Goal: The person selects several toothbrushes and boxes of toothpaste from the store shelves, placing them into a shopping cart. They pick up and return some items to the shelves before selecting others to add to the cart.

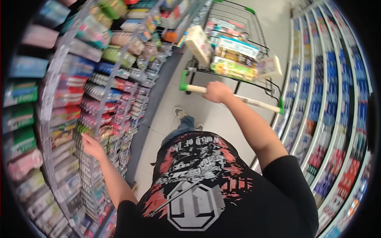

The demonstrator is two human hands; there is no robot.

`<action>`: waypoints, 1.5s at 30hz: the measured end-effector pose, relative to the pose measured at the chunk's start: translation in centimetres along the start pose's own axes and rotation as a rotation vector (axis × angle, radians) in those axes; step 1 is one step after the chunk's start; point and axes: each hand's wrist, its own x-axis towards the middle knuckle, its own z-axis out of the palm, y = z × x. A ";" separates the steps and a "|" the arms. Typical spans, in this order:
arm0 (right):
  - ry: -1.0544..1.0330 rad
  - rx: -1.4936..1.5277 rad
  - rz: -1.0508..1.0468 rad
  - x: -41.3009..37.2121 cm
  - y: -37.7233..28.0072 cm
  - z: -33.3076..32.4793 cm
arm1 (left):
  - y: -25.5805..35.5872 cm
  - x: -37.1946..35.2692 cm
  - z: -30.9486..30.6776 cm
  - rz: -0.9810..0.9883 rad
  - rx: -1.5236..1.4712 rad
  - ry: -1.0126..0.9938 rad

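Nearest: black T-shirt with grey and red print (214, 186), filling bottom centre of frame. Blue jeans and a pale-soled shoe (179, 113) just past its hem, on light tiled floor (156, 123).

Left hand (93, 146), left of centre: held out to the side, fingers fairly straight and close together, tips towards upper left. Small green hanging packets (84, 129) lie just above the fingertips; contact unclear, cannot tell if anything is held. Key relation: left hand is by far the nearer one, packets up and slightly left of it; their long axis too blurred to read. Row of dark-and-white striped packs (85, 174) just below them, also near this hand.

Right hand (218, 92), upper centre: closed around the cream push bar with green end caps (258, 104), left of the bar's middle. Bar's long axis runs across, sloping down to the right.

Beyond bar: black wire shopping cart with green corners (251, 10), upper centre, loaded. Tall cream box (198, 45) at left, yellow-green printed pack (234, 70) mid-front, smaller cream box (270, 68) tilted at right, blue-and-white box (238, 47) behind.

Right edge: long curved-looking white shelves of blue packs (329, 107), well apart from both hands.
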 end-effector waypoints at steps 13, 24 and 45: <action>0.123 0.187 -0.135 -3.7 -3.3 3.8 | 18.8 -18.8 18.9 0.327 0.136 -1.053; 1.055 0.296 -0.139 -2.8 7.5 2.1 | 18.4 -18.2 18.6 0.283 0.244 -0.882; 0.667 0.123 -0.176 0.6 16.2 -0.4 | 17.1 -15.9 18.8 0.323 0.272 -0.916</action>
